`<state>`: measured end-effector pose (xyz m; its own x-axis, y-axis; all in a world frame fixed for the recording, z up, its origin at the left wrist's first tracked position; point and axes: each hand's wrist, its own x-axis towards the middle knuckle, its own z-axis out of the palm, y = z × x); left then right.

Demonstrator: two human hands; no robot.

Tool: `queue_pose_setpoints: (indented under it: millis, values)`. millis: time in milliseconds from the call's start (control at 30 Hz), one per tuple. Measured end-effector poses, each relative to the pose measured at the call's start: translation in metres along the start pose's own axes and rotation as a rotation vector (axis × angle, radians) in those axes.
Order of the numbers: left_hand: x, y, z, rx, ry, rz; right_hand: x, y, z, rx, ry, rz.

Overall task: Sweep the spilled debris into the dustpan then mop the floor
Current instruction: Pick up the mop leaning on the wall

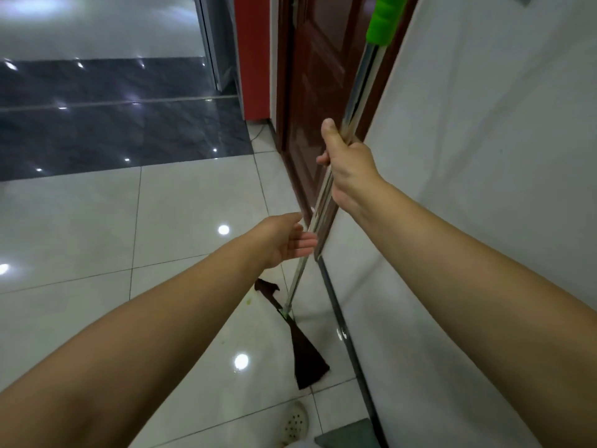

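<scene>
Head: R hand [347,163] holds mop [326,202].

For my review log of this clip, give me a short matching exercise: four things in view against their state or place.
Things:
1. right hand
2. left hand
3. mop head
4. foam grip

States:
A. dark cloth lying on the white floor tiles
B. open, fingers straight, just beside the pole
C. green, at the upper end of the pole
D. gripping the metal pole

Pairs: 1-D, 2-B, 3-A, 4-C
</scene>
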<state>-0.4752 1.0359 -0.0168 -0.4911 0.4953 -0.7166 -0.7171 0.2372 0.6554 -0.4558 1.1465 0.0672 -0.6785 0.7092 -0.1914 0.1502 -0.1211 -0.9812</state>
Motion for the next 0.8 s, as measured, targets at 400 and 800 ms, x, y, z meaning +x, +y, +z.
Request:
queue_pose_setpoints:
  millis: [400, 800]
  values:
    - [-0.082, -0.004, -0.108, -0.191, 0.023, 0.025, -0.129, -0.029, 0.105, -0.083, -0.333, -0.214]
    - [-0.13, -0.125, -0.221, -0.403, 0.07, -0.289, -0.253, 0.072, 0.123, -0.65, -0.911, -0.052]
